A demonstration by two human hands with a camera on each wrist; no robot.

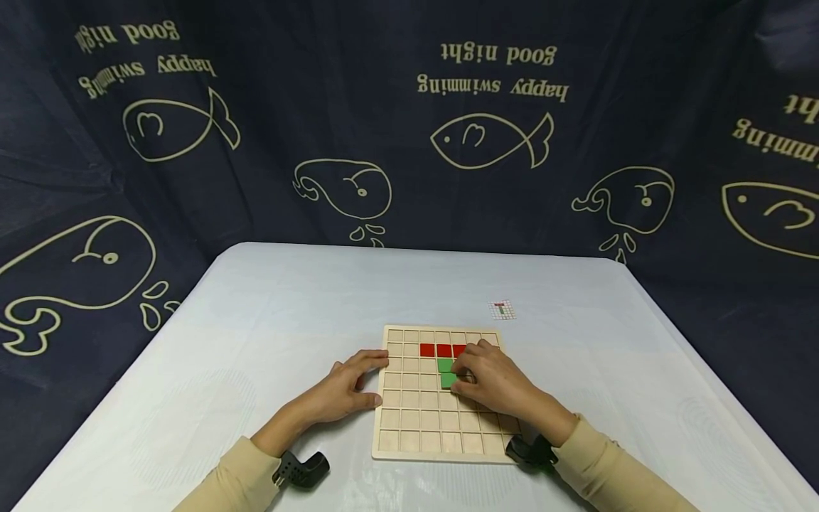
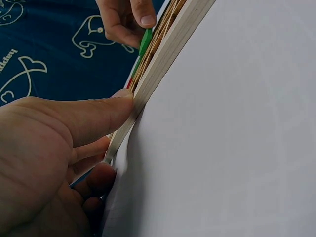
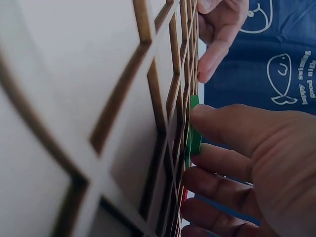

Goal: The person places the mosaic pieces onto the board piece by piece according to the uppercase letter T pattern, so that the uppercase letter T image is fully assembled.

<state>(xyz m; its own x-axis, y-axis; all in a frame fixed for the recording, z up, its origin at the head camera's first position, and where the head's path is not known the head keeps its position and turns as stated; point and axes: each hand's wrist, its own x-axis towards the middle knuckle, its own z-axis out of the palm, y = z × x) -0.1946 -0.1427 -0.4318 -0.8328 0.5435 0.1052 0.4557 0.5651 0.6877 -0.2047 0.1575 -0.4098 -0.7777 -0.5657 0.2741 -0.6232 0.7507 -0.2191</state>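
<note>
A square wooden grid board [image 1: 409,419] lies on the white table. Three red tiles [image 1: 427,350] show in a row near its far side, the rightmost partly covered by the right hand. Below the middle one sits a green tile [image 1: 444,365]. My right hand [image 1: 495,380] pinches a second green tile [image 3: 196,133] between thumb and fingers, tilted just above the grid in the right wrist view. At the board's left edge, my left hand [image 1: 348,384] rests with thumb and fingertips touching the rim. Cells beneath the right hand are hidden.
A small printed card [image 1: 502,309] with a red and green T-like pattern lies beyond the board's far right corner. Black wrist devices [image 1: 307,469] sit on both wrists. A dark blue curtain [image 1: 409,128] hangs behind the table.
</note>
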